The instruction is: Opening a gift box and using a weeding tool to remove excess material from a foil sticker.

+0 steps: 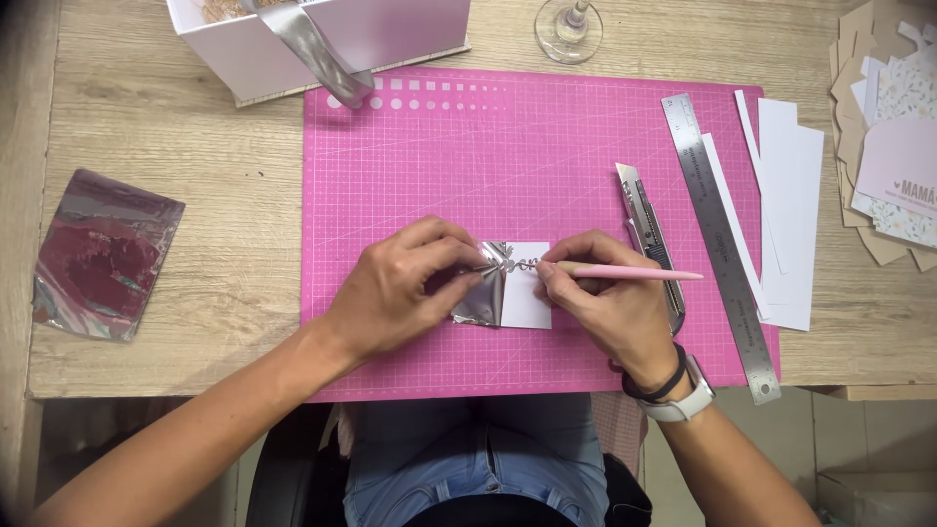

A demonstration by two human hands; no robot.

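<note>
Two hands work near the front edge of the wooden table (pixel 195 176), over the pink cutting mat (pixel 508 166) that covers its middle. At the back edge we see a white box (pixel 390 34) with a grey ribbon (pixel 312 44) hanging from it, and beside it the foot of a clear glass (pixel 569 29). Near the left edge lies a sheet of dark red foil (pixel 102 254). Toward the right edge sit white paper strips (pixel 786 215), with a stack of patterned card pieces (pixel 893 127) in the back right corner. A steel ruler (pixel 720 244) lies along the mat's right side, a utility knife (pixel 649 239) just beside it.

Our left hand (pixel 400 293) pinches a piece of silver foil (pixel 485 288) between thumb and fingertips, lifting it off a small white card (pixel 527 293) on the mat (the foil curls up at its left). Our right hand (pixel 605 303) grips a thin pink tool (pixel 634 271) like a pen, its tip touching a small silvery cut-out shape (pixel 515 262) at the card's top edge
</note>
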